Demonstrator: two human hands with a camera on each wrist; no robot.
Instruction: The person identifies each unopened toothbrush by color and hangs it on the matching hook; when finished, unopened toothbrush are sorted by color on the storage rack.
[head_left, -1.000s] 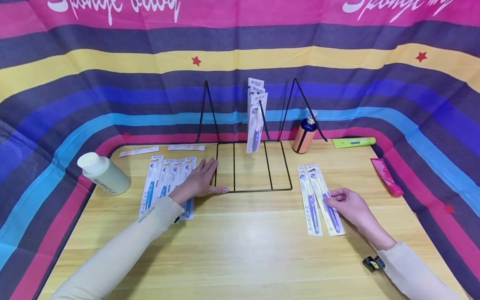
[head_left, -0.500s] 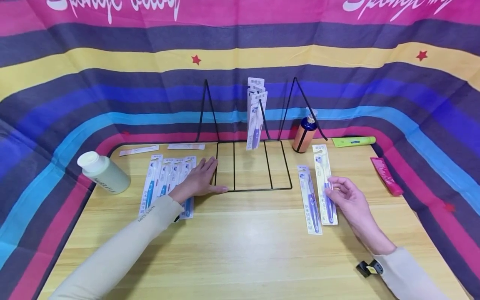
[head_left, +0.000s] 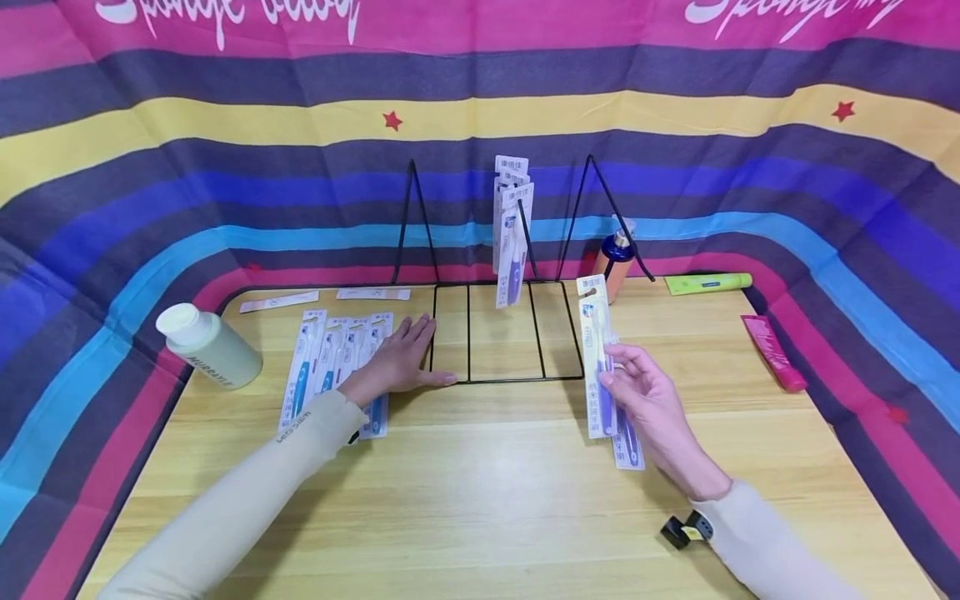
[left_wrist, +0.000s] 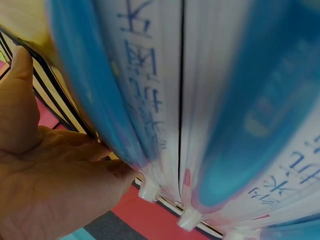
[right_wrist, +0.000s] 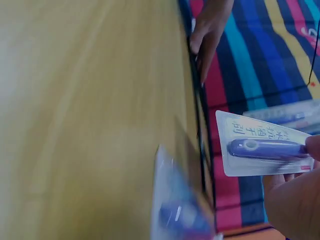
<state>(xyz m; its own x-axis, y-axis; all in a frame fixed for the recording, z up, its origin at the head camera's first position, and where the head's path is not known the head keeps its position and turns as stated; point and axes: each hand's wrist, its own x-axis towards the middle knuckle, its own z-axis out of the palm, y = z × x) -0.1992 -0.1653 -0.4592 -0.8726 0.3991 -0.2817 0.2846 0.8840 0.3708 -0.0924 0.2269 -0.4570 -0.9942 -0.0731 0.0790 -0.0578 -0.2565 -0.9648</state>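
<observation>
Purple packs: three hang on the rack (head_left: 495,333); right hand (head_left: 651,398) pinches a fourth pack (head_left: 597,350) aloft just right of it, one remains on the table (head_left: 480,492). Left hand (head_left: 401,357) lies flat beside blue packs (head_left: 330,367).

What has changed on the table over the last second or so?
The right hand pinched one purple toothbrush pack off the table, lifted it and carried it left toward the wire rack. The other purple pack stayed on the table. The left hand stayed flat beside the rack, partly over the blue toothbrush packs. The bottles and tubes did not move.
</observation>
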